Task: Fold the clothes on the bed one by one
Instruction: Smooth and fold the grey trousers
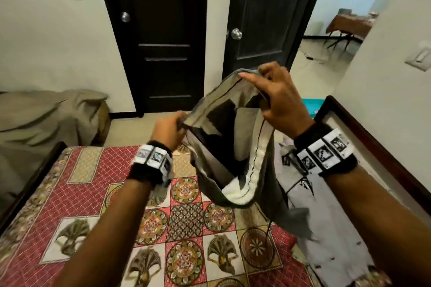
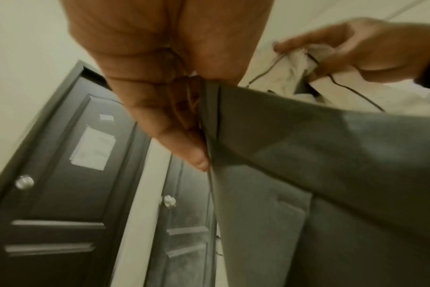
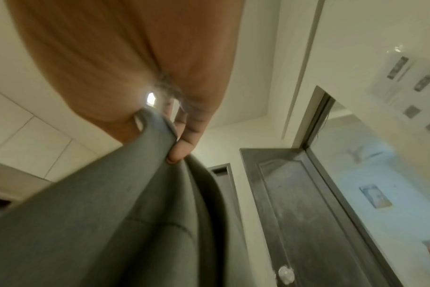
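Grey trousers [image 1: 235, 158] with a pale lining hang in the air over the bed, waistband up and open toward me. My left hand [image 1: 171, 129] pinches the waistband's left side, its thumb against the grey cloth [image 2: 295, 155] in the left wrist view. My right hand [image 1: 271, 91] grips the waistband's right side higher up, fingers curled over the edge of the cloth [image 3: 111, 203]. The trouser legs trail down onto the bedspread [image 1: 98, 193]. A light grey shirt [image 1: 326, 228] lies spread on the bed at the right.
The bed has a red patterned cover and dark wooden rails. A cloth-covered piece of furniture [image 1: 46, 119] stands at the left. Two dark doors [image 1: 163, 42] face me; an open doorway at the right shows another room. A wall [image 1: 384, 100] runs close along the right side.
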`<state>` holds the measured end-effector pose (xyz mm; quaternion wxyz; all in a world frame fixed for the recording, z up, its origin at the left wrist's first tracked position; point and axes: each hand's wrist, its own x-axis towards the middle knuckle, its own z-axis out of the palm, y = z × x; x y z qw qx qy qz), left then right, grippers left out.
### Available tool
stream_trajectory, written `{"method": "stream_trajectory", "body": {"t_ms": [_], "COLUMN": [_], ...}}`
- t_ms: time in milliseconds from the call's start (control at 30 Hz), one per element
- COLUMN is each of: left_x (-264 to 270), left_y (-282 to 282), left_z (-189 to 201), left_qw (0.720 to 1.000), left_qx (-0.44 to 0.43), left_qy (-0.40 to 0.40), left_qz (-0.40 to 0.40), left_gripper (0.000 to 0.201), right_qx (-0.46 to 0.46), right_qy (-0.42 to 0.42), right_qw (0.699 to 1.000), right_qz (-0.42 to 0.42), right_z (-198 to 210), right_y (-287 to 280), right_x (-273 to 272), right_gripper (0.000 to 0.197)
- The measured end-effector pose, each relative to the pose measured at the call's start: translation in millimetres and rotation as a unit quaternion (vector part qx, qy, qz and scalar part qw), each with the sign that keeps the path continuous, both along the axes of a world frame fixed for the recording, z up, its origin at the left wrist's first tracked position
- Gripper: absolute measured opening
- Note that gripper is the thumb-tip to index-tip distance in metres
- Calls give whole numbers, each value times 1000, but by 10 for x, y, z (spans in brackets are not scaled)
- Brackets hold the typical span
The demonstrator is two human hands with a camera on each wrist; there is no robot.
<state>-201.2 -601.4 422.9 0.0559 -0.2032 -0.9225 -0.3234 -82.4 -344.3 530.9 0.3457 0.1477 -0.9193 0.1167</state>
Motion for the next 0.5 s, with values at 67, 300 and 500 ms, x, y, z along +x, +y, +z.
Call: {"method": "stream_trajectory", "body": {"t_ms": [67, 300, 500], "left_x": [-198, -250, -121], "left_y": [-318, -905, -1430], "left_z": [436, 1743, 1928], "left_qw": [999, 990, 994], "left_qx": [31, 125, -7], "left_qy": [2, 0, 59], "left_qz": [22, 59, 91], "left_gripper": [27, 35, 27], "right_qx": [4, -58, -347], "right_qy": [-5, -86, -227], "right_qw": [999, 964, 899], "right_qz": [-49, -243, -142], "right_z": [205, 160, 496], "right_y": [292, 597, 353], "right_x": [-53, -153, -137], "right_gripper": [86, 45, 34]}}
